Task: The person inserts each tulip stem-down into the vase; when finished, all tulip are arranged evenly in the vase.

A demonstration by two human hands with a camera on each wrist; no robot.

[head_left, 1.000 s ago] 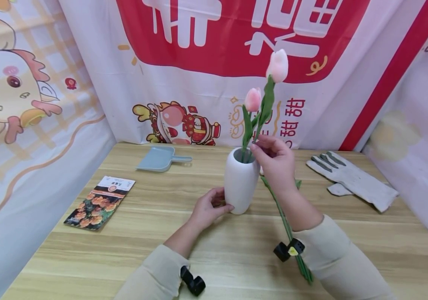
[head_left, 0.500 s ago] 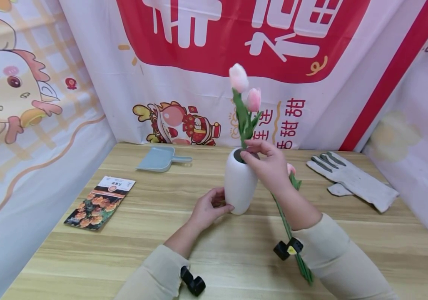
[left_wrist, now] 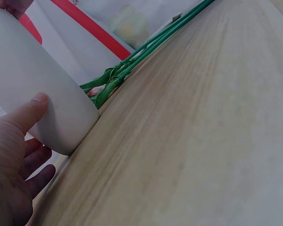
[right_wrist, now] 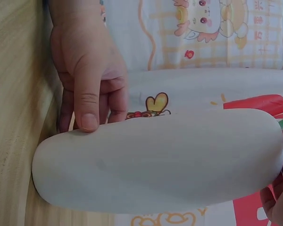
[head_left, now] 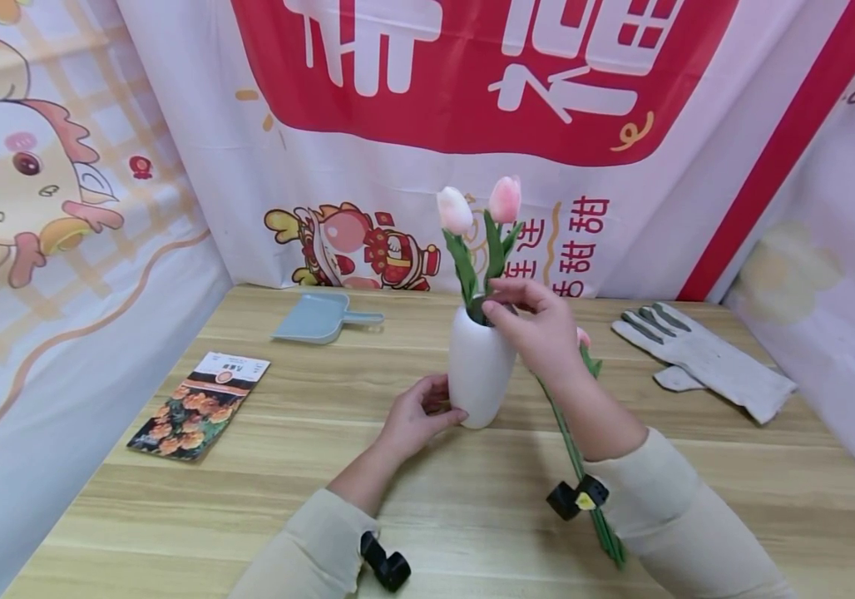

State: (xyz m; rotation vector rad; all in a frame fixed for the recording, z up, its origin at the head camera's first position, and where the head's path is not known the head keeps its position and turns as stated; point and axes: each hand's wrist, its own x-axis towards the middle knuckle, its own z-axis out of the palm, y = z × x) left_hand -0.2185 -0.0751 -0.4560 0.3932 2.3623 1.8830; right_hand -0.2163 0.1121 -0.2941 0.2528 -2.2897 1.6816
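A white vase (head_left: 480,366) stands upright on the wooden table. My left hand (head_left: 416,416) holds its lower side, thumb in front; the left wrist view shows the thumb on the vase wall. Two artificial tulips stand in the vase: a whitish-pink tulip (head_left: 456,210) leaning left and a pink tulip (head_left: 505,200) to its right. My right hand (head_left: 543,329) is at the rim, thumb and forefinger slightly apart beside the stems. In the right wrist view its fingers show only at the right edge. More tulips (head_left: 565,433) lie on the table, partly behind my right forearm.
A light blue dustpan (head_left: 315,318) lies at the back left, with a flower-picture seed packet (head_left: 199,408) nearer the left edge. A pair of work gloves (head_left: 704,358) lies on the right. Printed cloth (head_left: 368,191) hangs behind the table.
The whitish-pink tulip has swung left and dropped lower into the vase, out of my right fingers. My right hand moved slightly left to the rim, then stayed. My left hand has not moved.
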